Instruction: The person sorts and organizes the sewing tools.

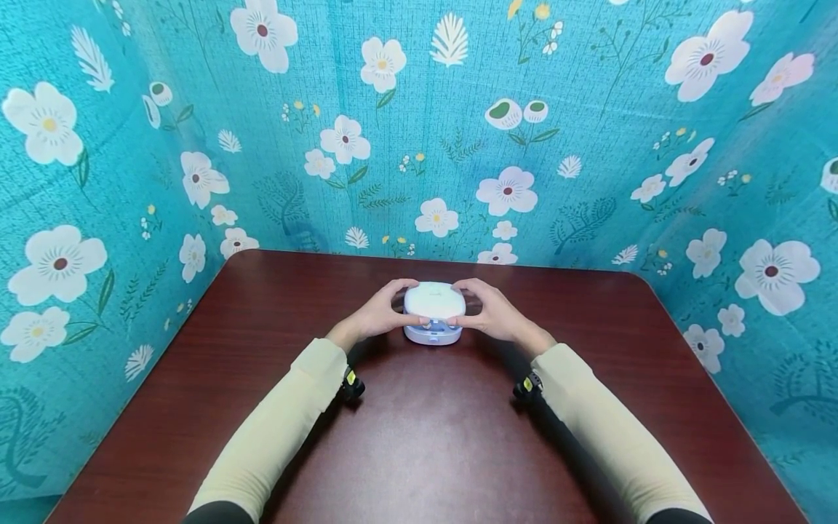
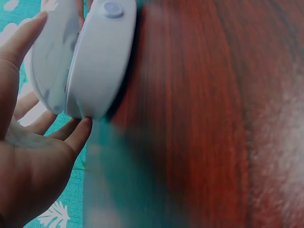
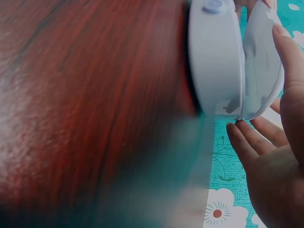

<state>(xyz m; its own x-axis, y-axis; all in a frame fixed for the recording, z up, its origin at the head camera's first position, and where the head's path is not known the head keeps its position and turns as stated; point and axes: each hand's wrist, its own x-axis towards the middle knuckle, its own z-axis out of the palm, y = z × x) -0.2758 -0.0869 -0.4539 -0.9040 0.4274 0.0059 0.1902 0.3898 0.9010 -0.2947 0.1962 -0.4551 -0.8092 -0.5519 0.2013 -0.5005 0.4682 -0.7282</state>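
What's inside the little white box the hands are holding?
The white box sits on the brown table, its lid lifted only a crack. The left hand and right hand grip the lid. The lid covers the inside, so its contents cannot be seen.

Two forearms in long, smooth pale cream sleeves [image 1: 281,422] ending at the wrists, dark cuffs of another garment at the elbows, bare hands, and beneath each wrist a small black wrist camera [image 1: 351,383] bearing a yellow-green marking, just above the table [image 1: 432,451].
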